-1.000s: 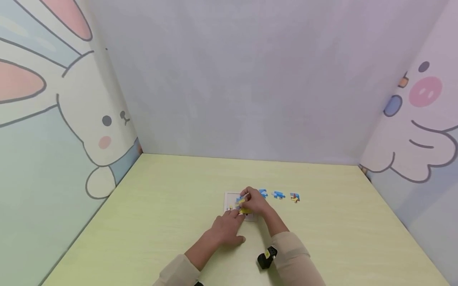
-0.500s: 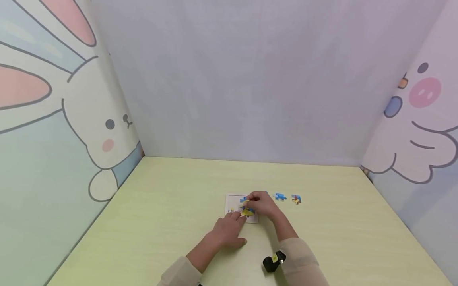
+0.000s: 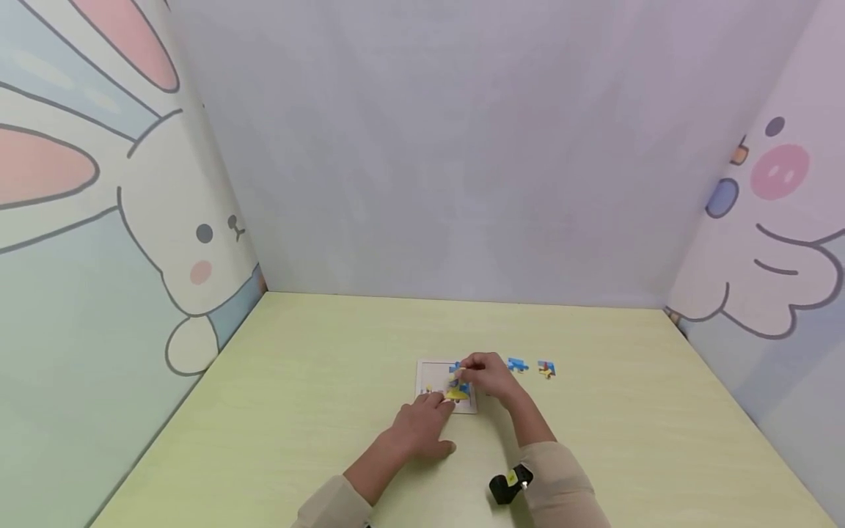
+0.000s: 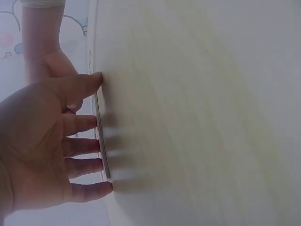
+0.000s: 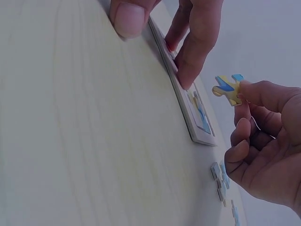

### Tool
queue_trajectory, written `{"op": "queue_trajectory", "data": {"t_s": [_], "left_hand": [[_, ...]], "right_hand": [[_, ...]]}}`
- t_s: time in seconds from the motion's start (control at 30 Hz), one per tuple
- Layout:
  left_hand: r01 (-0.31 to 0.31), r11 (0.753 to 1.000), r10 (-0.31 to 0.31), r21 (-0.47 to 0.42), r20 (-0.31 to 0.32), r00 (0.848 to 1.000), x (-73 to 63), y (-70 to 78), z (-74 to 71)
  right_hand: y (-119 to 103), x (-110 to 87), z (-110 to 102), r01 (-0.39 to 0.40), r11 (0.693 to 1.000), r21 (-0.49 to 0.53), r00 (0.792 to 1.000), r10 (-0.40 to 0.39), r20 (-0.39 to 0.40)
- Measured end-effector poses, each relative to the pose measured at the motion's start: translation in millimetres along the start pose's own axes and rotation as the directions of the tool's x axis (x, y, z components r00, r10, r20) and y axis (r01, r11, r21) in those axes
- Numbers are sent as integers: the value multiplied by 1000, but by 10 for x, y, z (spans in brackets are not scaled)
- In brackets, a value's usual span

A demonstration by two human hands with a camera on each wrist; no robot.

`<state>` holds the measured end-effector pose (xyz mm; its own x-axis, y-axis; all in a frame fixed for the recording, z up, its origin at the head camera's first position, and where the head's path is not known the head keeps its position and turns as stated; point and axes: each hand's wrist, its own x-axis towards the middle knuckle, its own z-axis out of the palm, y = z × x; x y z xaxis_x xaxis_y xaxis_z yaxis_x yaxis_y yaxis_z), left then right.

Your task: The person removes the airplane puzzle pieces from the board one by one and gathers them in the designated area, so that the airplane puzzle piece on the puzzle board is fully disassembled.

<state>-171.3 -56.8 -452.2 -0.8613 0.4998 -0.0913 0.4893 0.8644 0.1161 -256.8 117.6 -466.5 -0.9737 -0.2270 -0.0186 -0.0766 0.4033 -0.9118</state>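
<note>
My right hand (image 3: 491,375) pinches a yellow-and-blue jigsaw puzzle piece (image 5: 229,88) between thumb and index finger, raised over the right part of a pale puzzle tray (image 3: 419,378). In the right wrist view the piece shows apart from the tray. My left hand (image 3: 422,427) lies with its fingers spread and straight, fingertips on the near edge of the tray, thumb out on the table. Fitted pieces (image 3: 457,394) in yellow and blue sit in the tray's right side, partly hidden by the fingers.
Loose puzzle pieces lie right of the tray: a blue one (image 3: 517,364) and a blue, red and yellow one (image 3: 546,368). A black wrist camera (image 3: 508,485) hangs by the right sleeve. The light wooden table (image 3: 317,381) meets a pale wall behind and cartoon-printed walls at the sides.
My right hand has shifted right across the tray with the puzzle piece, now covering a loose blue piece. The left hand stays at the tray's edge. The head view has tilted slightly.
</note>
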Motion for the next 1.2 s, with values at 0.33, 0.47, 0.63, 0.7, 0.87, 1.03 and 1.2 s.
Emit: {"op": "queue_trajectory", "data": {"t_s": [0.33,0.47,0.63,0.7,0.87,1.03,1.2], "left_hand": [[16,1000,-16,-20,7,1000,-13,-19,-33],[18,1000,-18,-1,-12,1000,-16,-44,-29],[10,1000,-11,-14,-16,1000,0,-28,-31],[8,1000,-9,-18,-9,1000,4,-6,-38],[1,1000,-1,-10,-11,1000,17,47,-41],[-11,1000,12,20,-46,999,44,66,-3],[-15,997,20,70,-80,997,71,51,24]], "right_hand": [[-84,-127,-87,13,1000,6,1000,-13,11],[-61,-155,-137,22,1000,10,1000,-22,11],[-2,-194,-226,40,999,-3,999,-40,-10],[24,-213,-261,40,999,-3,999,-40,-15],[64,-268,-348,26,999,21,999,-26,-28],[100,-309,-429,7,1000,24,998,-5,-63],[131,-331,-512,-18,1000,15,996,20,-91]]}}
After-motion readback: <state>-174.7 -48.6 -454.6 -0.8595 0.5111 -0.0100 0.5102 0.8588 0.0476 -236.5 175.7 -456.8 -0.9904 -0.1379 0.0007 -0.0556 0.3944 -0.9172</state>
